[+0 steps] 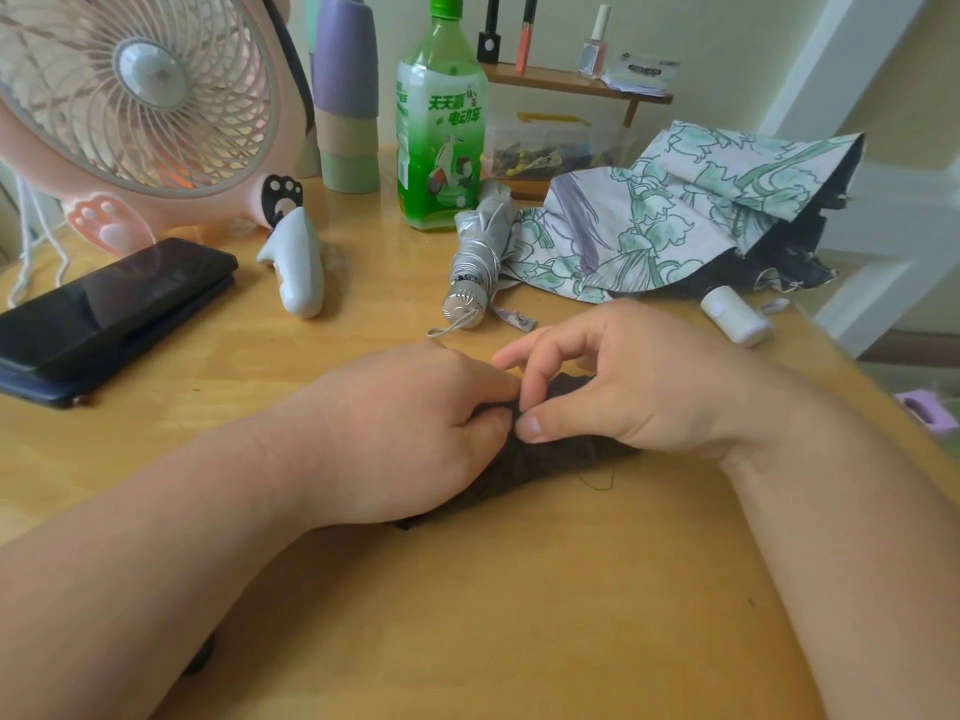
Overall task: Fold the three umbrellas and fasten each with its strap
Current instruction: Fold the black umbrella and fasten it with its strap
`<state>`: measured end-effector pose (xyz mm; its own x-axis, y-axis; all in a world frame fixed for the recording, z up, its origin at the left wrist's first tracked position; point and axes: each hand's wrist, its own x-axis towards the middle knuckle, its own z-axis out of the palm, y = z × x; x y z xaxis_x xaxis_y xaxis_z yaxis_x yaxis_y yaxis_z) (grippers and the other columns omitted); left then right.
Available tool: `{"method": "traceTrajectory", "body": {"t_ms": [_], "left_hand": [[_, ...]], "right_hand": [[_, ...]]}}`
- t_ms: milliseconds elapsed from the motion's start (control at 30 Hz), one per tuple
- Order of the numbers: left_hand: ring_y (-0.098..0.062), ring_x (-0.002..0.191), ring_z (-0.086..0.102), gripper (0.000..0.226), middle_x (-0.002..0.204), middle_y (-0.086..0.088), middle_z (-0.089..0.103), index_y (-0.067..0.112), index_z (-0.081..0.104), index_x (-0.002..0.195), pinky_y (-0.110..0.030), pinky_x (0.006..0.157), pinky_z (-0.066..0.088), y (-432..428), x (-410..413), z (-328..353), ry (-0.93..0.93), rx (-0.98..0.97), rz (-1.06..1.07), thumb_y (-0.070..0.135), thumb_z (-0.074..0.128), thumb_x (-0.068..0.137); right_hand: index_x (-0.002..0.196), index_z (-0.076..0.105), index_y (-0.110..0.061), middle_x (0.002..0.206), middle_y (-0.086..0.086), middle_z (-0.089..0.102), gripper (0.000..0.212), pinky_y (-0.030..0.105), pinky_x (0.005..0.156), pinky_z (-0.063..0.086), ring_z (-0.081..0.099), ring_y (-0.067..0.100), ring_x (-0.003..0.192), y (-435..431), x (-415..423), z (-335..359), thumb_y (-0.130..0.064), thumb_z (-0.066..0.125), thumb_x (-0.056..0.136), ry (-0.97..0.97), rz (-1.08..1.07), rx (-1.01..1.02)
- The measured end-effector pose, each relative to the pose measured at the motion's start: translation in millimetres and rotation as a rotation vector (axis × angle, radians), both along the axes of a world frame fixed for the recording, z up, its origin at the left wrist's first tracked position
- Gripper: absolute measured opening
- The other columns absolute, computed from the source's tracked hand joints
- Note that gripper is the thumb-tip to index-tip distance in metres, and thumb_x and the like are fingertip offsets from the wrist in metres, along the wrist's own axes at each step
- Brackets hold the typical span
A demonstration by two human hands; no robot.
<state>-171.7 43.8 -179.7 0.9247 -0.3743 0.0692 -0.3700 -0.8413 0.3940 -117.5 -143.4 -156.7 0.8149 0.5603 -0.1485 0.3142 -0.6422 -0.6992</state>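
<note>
At frame centre we grip the dark umbrella (524,454) on the table (519,615), left hand (415,433) clutching, right hand (618,387) pinching.

A pink fan (135,96) stands at the far left of the table (519,615), with a black phone (114,309) in front of it and a white plastic piece (300,265) near its base. Stacked cups (347,96) and a green bottle (441,132) stand side by side farther back. To their right, a small shelf (561,81) holds three polish bottles (527,36) above a clear box (545,142).
</note>
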Motion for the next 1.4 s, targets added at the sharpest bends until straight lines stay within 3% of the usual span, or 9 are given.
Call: {"method": "traceTrajectory", "body": {"t_ms": [200, 433, 533, 667, 833, 1000, 1067, 1133, 1400], "left_hand": [[-0.017, 0.065, 0.050, 0.023, 0.066, 0.004, 0.054, 0.037, 0.065, 0.108, -0.035, 0.063, 0.047, -0.4, -2.6, -3.0, -0.064, 0.017, -0.014, 0.035, 0.044, 0.099], [-0.015, 0.069, 0.057, 0.029, 0.076, 0.006, 0.066, 0.038, 0.064, 0.113, -0.037, 0.066, 0.052, -1.0, -2.3, -2.9, -0.074, 0.027, -0.010, 0.040, 0.040, 0.098], [-0.013, 0.076, 0.061, 0.041, 0.085, 0.012, 0.069, 0.050, 0.054, 0.123, -0.035, 0.069, 0.054, 2.3, -5.5, -0.5, -0.080, 0.045, 0.014, 0.056, 0.036, 0.087], [-0.002, 0.087, 0.058, 0.085, 0.098, 0.024, 0.063, 0.060, 0.031, 0.136, -0.028, 0.075, 0.052, 9.7, -6.9, 4.0, -0.057, 0.163, 0.013, 0.091, 0.039, 0.057], [-0.007, 0.084, 0.062, 0.064, 0.092, 0.013, 0.068, 0.042, 0.062, 0.111, -0.036, 0.073, 0.056, 10.3, -1.0, -1.7, 0.037, 0.117, 0.012, 0.079, 0.052, 0.060], [-0.009, 0.081, 0.060, 0.051, 0.084, 0.012, 0.064, 0.036, 0.065, 0.101, -0.035, 0.071, 0.053, 9.4, 0.5, -4.0, 0.029, 0.095, -0.028, 0.070, 0.056, 0.065], [-0.010, 0.082, 0.058, 0.046, 0.080, 0.013, 0.060, 0.035, 0.064, 0.096, -0.036, 0.071, 0.052, 8.5, 0.3, -5.9, 0.002, 0.108, -0.053, 0.068, 0.056, 0.066], [-0.012, 0.081, 0.057, 0.044, 0.078, 0.013, 0.057, 0.032, 0.063, 0.092, -0.037, 0.070, 0.051, 8.4, 0.8, -6.4, -0.013, 0.118, -0.063, 0.067, 0.056, 0.067], [-0.009, 0.074, 0.057, 0.043, 0.077, 0.011, 0.060, 0.029, 0.065, 0.091, -0.039, 0.068, 0.051, 7.8, -0.8, -2.1, 0.010, 0.072, -0.039, 0.065, 0.061, 0.067]], "right_hand": [[0.066, 0.076, -0.015, 0.097, -0.006, 0.080, 0.015, 0.042, 0.104, 0.051, 0.073, 0.015, 0.100, 1.6, -0.6, 3.1, -0.012, 0.091, 0.067, 0.048, -0.100, -0.010], [0.067, 0.077, -0.016, 0.096, -0.004, 0.080, 0.014, 0.044, 0.102, 0.053, 0.074, 0.017, 0.099, 0.8, -2.4, 1.8, -0.014, 0.091, 0.068, 0.042, -0.071, -0.011], [0.072, 0.077, -0.023, 0.099, 0.002, 0.079, 0.013, 0.049, 0.099, 0.053, 0.072, 0.023, 0.103, -3.2, -2.5, 1.4, -0.024, 0.090, 0.070, -0.002, -0.026, -0.027], [0.078, 0.077, -0.031, 0.099, 0.005, 0.078, 0.023, 0.053, 0.096, 0.055, 0.072, 0.027, 0.102, -7.4, -1.0, -0.2, -0.042, 0.089, 0.063, -0.009, 0.049, -0.033], [0.078, 0.077, -0.032, 0.104, 0.008, 0.077, 0.017, 0.054, 0.099, 0.053, 0.071, 0.031, 0.105, -9.1, 4.1, -4.6, -0.039, 0.080, 0.063, -0.004, 0.082, 0.031], [0.086, 0.064, -0.025, 0.101, 0.008, 0.078, 0.035, 0.059, 0.092, 0.054, 0.070, 0.041, 0.096, -8.9, 4.7, -8.6, -0.035, 0.084, 0.060, 0.037, 0.039, 0.067], [0.085, 0.062, -0.023, 0.092, 0.009, 0.077, 0.038, 0.050, 0.079, 0.055, 0.066, 0.037, 0.078, -6.5, 5.8, -7.8, -0.028, 0.092, 0.062, 0.066, 0.033, 0.048], [0.083, 0.063, -0.020, 0.081, 0.009, 0.069, 0.032, 0.036, 0.068, 0.041, 0.054, 0.021, 0.066, -2.7, 8.5, -6.0, -0.017, 0.092, 0.070, 0.112, 0.030, 0.022], [0.086, 0.072, -0.022, 0.103, 0.018, 0.073, 0.022, 0.035, 0.083, 0.043, 0.060, 0.015, 0.082, -6.3, 9.3, -8.4, -0.023, 0.091, 0.074, 0.165, 0.039, 0.057]]}}
